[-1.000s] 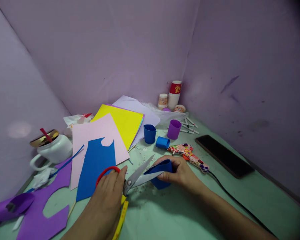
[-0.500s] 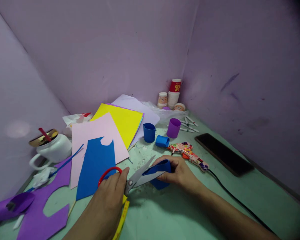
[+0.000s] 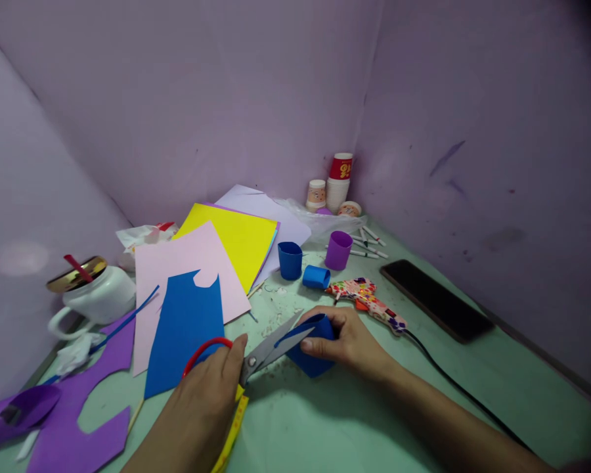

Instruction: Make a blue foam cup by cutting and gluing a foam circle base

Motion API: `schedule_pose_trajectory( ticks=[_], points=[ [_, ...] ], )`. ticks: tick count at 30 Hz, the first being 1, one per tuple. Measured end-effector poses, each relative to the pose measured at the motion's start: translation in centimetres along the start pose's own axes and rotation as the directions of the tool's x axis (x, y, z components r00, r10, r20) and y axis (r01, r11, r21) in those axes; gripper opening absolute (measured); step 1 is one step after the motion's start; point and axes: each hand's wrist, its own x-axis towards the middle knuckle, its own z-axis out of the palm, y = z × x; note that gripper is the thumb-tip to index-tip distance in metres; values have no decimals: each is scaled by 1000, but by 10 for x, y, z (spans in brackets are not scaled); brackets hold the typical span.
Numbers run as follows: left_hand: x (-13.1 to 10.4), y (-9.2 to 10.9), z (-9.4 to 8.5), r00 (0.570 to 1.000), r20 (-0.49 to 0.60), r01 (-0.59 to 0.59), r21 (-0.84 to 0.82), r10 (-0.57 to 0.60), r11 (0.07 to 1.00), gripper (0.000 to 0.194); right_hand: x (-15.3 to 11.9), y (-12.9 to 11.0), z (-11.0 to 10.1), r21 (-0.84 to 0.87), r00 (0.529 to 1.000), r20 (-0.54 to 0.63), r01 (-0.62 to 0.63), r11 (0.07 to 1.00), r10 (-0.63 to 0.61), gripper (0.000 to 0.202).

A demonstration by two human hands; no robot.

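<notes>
Closed round the red handle of the scissors (image 3: 270, 347) is my left hand (image 3: 211, 387); a yellow measuring tape hangs beneath it. The blades stand slightly apart, with the rim of a rolled blue piece (image 3: 312, 361) by them. My right hand (image 3: 349, 341) pinches this blue piece, thumb in front, other fingers behind. Beyond it, a small blue roll (image 3: 316, 277) lies on its side by an upright blue roll (image 3: 290, 261) and an upright purple roll (image 3: 339, 251). A cut blue sheet (image 3: 184, 335) lies left of the scissors, over a pink sheet (image 3: 192, 256).
A floral glue gun (image 3: 367, 303) with a black cord and a dark phone (image 3: 436, 299) lie at the right. Paper cups (image 3: 338, 190) and markers (image 3: 369, 243) are at the back. A white mug (image 3: 101, 295), yellow sheet (image 3: 231, 236) and cut purple sheet (image 3: 79, 433) are left.
The scissor blades have closed partway at the blue piece's rim. My left hand has shifted slightly left and down. The whole view has moved a little.
</notes>
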Motion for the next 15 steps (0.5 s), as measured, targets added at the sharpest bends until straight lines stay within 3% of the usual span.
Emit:
schedule_pose_trajectory(
  ticks=[7, 12, 15],
  points=[
    [3, -5, -2, 996, 3, -90, 207, 91, 974, 56, -1, -1, 0, -29, 1000, -5, -9, 1000, 9, 33],
    [1, -15, 7, 985, -54, -147, 220, 163, 964, 56, -2, 1, 0, -20, 1000, 0, -27, 999, 27, 36],
    [0, -17, 9, 991, -40, -120, 202, 131, 972, 56, -2, 1, 1, -19, 1000, -4, -28, 999, 27, 34]
  ],
)
